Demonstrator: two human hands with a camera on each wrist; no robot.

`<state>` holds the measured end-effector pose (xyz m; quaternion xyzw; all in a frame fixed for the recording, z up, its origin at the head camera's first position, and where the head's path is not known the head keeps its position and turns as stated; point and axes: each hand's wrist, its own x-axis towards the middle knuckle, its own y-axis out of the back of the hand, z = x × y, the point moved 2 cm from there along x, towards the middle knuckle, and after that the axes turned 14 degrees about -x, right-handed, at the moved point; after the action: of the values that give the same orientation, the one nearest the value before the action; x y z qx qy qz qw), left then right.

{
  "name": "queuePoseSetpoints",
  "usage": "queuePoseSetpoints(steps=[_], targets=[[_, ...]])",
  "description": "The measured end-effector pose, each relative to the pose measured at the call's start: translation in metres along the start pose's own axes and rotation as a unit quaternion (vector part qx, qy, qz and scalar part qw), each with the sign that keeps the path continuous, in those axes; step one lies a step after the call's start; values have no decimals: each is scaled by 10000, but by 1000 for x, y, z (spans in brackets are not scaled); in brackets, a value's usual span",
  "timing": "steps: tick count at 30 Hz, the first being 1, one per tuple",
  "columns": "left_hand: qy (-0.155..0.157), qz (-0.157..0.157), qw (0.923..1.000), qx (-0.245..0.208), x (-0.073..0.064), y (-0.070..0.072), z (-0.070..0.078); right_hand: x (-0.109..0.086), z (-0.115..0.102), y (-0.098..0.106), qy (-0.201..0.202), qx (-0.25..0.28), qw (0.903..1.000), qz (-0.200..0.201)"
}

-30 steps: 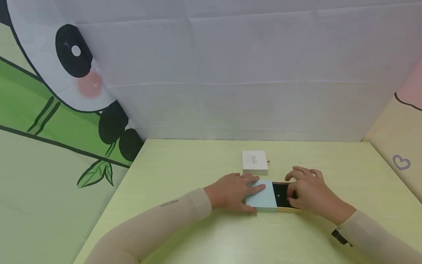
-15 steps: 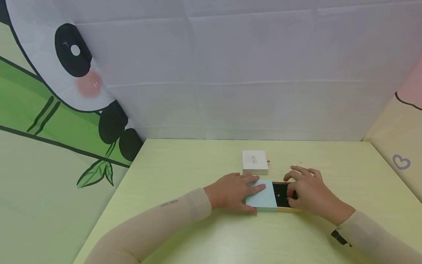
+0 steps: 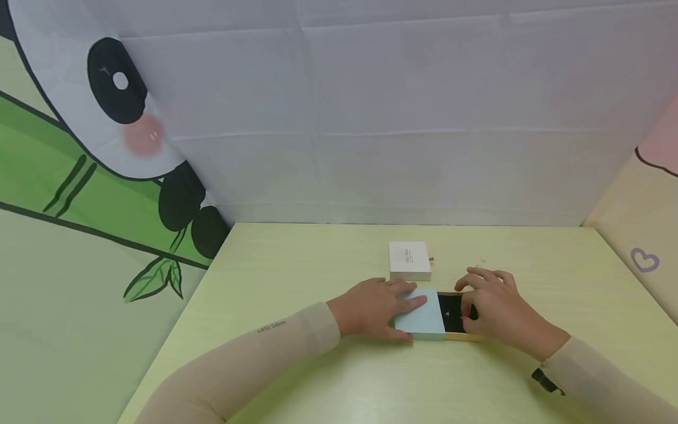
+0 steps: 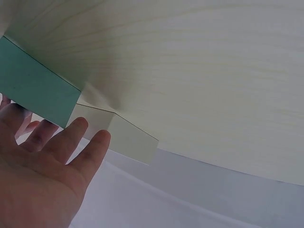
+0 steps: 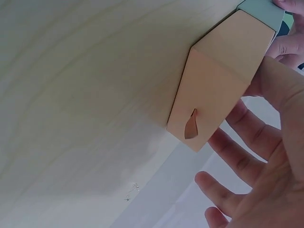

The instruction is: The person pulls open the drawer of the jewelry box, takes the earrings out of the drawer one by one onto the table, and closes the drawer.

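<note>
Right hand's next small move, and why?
Probably lift the small star off the black insert: the drawer is part-way out, the right hand is at the insert, and the left hand rests on the blue cover, seemingly bracing it.

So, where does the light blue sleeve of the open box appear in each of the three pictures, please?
Head: light blue sleeve right of centre, lower half, under the fingers of the left hand.
Left wrist: light blue sleeve at the left edge, looking greener.
Right wrist: light blue sleeve at top right, beyond the drawer.
Shared landmark: the pale wooden table.
</note>
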<state>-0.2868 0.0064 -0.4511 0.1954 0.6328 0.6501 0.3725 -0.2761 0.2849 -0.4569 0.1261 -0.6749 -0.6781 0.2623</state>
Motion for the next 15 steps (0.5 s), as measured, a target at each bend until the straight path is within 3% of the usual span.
queuePoseSetpoints(steps=[15], targets=[[20, 2, 10000, -10, 1, -1, 0, 2, 3, -2, -28, 322, 9993, -165]])
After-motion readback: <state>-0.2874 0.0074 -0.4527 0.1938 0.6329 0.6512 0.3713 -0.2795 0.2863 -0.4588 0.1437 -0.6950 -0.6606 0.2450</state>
